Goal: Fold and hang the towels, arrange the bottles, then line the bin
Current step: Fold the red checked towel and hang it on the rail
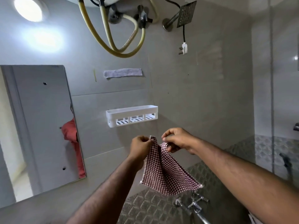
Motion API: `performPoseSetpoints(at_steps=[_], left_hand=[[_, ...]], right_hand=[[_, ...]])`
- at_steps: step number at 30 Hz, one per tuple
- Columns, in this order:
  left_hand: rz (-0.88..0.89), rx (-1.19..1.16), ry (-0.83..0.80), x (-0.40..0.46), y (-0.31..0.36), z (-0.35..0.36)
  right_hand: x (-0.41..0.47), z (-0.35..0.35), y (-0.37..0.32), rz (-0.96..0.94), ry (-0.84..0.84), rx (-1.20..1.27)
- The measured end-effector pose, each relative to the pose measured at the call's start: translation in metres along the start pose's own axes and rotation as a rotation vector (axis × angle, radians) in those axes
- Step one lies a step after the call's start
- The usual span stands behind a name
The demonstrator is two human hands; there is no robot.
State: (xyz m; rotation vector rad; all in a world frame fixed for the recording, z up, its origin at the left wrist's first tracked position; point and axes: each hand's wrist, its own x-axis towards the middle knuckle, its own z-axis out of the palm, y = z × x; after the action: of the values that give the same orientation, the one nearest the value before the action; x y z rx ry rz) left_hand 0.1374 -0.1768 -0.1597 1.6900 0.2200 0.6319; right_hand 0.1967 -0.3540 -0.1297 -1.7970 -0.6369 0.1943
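Note:
A small maroon-and-white checked towel hangs in the air in front of the grey tiled wall. My left hand pinches its upper left corner. My right hand pinches the top edge a short way to the right, so the cloth sags between the two hands and drapes down to the right. Just above the hands, a white plastic wall shelf is fixed to the tiles and holds nothing that I can see. No bottles or bin are in view.
A mirror hangs on the wall at left. A chrome tap juts out below the towel. Yellow hoses loop down from a heater overhead, beside a shower head and a dangling white plug.

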Motion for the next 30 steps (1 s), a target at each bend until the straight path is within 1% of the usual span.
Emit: performPoseSetpoints(at_steps=[3,6,9,13,17,19,21,23,25,27,28,29,30], left_hand=[[0.038,-0.042,-0.056,-0.012,0.008,0.015],[0.055,-0.095,-0.074,-0.016,0.014,0.022],[0.048,-0.103,-0.093,-0.017,0.016,0.024],[0.030,-0.136,-0.153,-0.022,0.019,0.026],[0.040,-0.179,-0.214,-0.031,0.027,0.028],[0.054,-0.206,-0.264,-0.033,0.030,0.030],[0.076,-0.199,-0.288,-0.034,0.033,0.031],[0.115,-0.181,-0.300,-0.035,0.038,0.030],[0.140,-0.208,-0.305,-0.035,0.043,0.029],[0.149,-0.233,-0.280,-0.033,0.046,0.028],[0.158,-0.232,-0.260,-0.032,0.046,0.028],[0.174,-0.230,-0.238,-0.031,0.047,0.027],[0.196,-0.224,-0.213,-0.030,0.048,0.027]], right_hand=[[-0.003,0.002,-0.006,-0.018,-0.041,0.003],[-0.009,-0.003,-0.009,-0.014,-0.052,-0.003],[-0.015,-0.011,-0.008,-0.068,-0.066,-0.027],[-0.016,-0.017,-0.005,-0.110,0.023,0.033],[-0.009,-0.019,-0.003,-0.151,0.149,-0.063],[-0.008,-0.021,-0.006,-0.176,0.171,-0.050],[-0.008,-0.027,-0.009,-0.184,0.112,-0.040],[-0.010,-0.040,-0.011,-0.111,-0.030,-0.079],[-0.012,-0.058,-0.007,0.015,-0.158,-0.221],[-0.016,-0.074,-0.003,0.074,-0.259,-0.398],[-0.018,-0.080,-0.001,0.065,-0.246,-0.406],[-0.020,-0.084,0.001,0.036,-0.202,-0.335],[-0.021,-0.086,0.003,-0.005,-0.139,-0.159]])
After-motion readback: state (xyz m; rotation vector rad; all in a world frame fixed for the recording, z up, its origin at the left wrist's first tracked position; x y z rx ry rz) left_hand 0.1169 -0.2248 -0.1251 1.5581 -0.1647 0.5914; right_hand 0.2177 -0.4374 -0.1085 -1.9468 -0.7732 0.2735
